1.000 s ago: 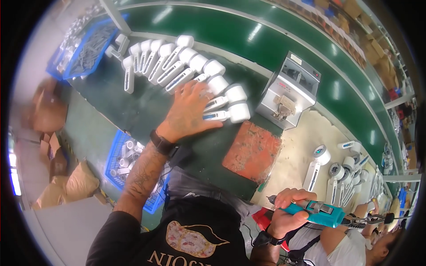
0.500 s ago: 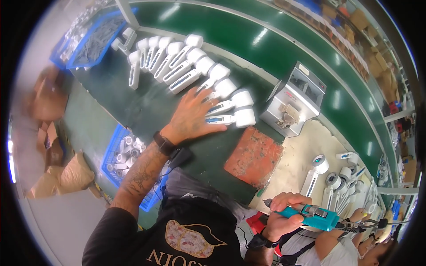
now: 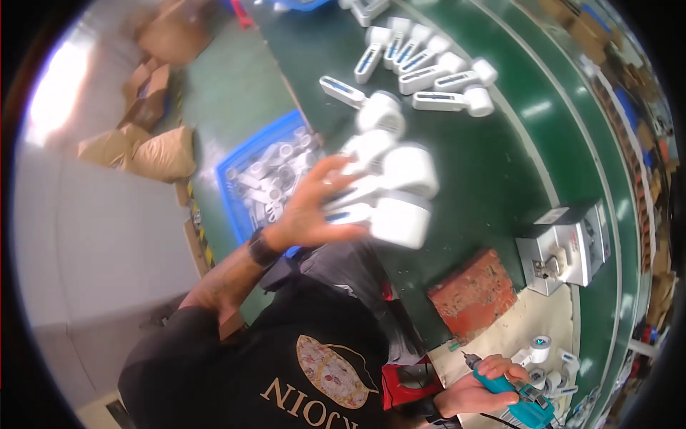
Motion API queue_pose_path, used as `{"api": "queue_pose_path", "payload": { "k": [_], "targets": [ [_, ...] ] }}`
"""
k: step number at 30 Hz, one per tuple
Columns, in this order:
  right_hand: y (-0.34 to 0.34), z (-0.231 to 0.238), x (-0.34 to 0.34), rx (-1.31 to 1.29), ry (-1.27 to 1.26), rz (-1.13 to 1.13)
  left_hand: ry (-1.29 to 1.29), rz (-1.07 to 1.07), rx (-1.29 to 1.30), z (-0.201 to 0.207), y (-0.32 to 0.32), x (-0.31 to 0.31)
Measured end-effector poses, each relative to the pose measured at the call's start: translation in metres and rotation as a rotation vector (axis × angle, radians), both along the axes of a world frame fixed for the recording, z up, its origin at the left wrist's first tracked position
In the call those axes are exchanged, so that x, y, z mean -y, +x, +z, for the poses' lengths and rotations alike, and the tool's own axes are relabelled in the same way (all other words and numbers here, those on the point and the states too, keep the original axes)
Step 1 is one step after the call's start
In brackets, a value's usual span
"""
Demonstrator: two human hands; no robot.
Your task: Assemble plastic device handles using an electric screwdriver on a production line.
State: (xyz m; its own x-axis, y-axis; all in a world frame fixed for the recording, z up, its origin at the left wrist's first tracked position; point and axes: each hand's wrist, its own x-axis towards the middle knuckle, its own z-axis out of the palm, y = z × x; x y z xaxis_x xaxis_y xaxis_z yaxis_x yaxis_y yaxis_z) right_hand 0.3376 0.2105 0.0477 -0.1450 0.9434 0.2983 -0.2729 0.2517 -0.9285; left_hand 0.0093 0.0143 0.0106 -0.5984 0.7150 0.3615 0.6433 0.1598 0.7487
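Observation:
My left hand (image 3: 309, 205) is lifted off the green bench (image 3: 493, 164) and grips a bunch of white handheld parts (image 3: 389, 187) with round heads, blurred by motion. More of the same white parts (image 3: 421, 68) lie in a row on the bench further back. My right hand (image 3: 480, 385) is low at the front, closed around a teal electric screwdriver (image 3: 516, 402) with its bit pointing up-left.
A blue bin (image 3: 257, 179) full of white parts stands on the floor beside the bench. A red-brown block (image 3: 475, 294) and a grey metal fixture (image 3: 568, 247) sit on the bench at right. Several white parts (image 3: 547, 361) lie near the screwdriver. Cardboard boxes and sacks (image 3: 143, 136) are at left.
My left hand, earlier spread flat on the row of white parts on the bench, has gathered some and lifted them toward me. The view has swung. The right hand still holds the screwdriver.

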Motion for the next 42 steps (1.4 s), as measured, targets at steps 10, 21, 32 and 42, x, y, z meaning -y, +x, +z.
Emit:
{"api": "queue_pose_path", "payload": {
  "k": [10, 21, 32, 42],
  "targets": [
    [-0.025, 0.0, -0.004, 0.003, 0.017, 0.152, -0.278, 0.658, 0.029, -0.079, -0.015, 0.154],
    [-0.043, 0.024, 0.025, 0.041, -0.044, 0.073, -0.324, 0.765, -0.196, -0.113, -0.102, 0.143],
    [-0.046, 0.014, 0.024, 0.022, -0.06, 0.083, 0.075, 0.373, -0.402, 0.02, -0.157, 0.013],
    [-0.026, 0.012, 0.031, 0.021, -0.077, -0.048, -0.358, 0.335, -0.283, -0.009, -0.215, -0.161]
  ]
}}
